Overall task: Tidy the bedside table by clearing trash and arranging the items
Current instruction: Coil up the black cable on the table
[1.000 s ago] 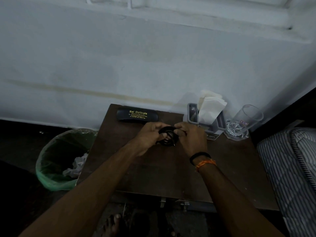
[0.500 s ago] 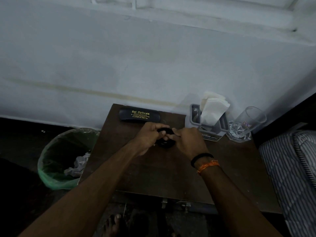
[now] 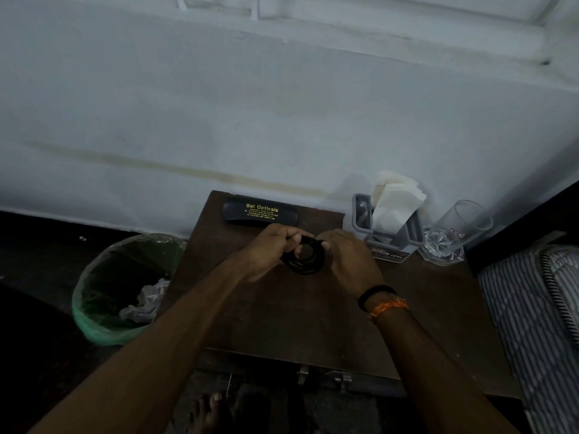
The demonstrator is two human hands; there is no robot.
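Note:
A coil of black cable (image 3: 305, 263) sits between both hands over the middle of the dark wooden bedside table (image 3: 297, 314). My left hand (image 3: 271, 250) grips the coil's left side with curled fingers. My right hand (image 3: 347, 261) pinches its top right edge. A black glasses case (image 3: 260, 212) with yellow lettering lies at the table's back edge, just beyond my left hand. A grey holder (image 3: 387, 236) with white tissues (image 3: 394, 205) stands at the back right, and a clear glass (image 3: 454, 239) stands to its right.
A green-lined bin (image 3: 125, 286) with crumpled paper (image 3: 147, 303) stands on the floor left of the table. A striped mattress (image 3: 539, 324) borders the table's right side. The white wall (image 3: 282, 104) runs behind. A bare foot (image 3: 210, 408) shows below the table's front.
The hands have kept working the cable coil in place; more of the looped coil now shows below and between them. The view has shifted slightly.

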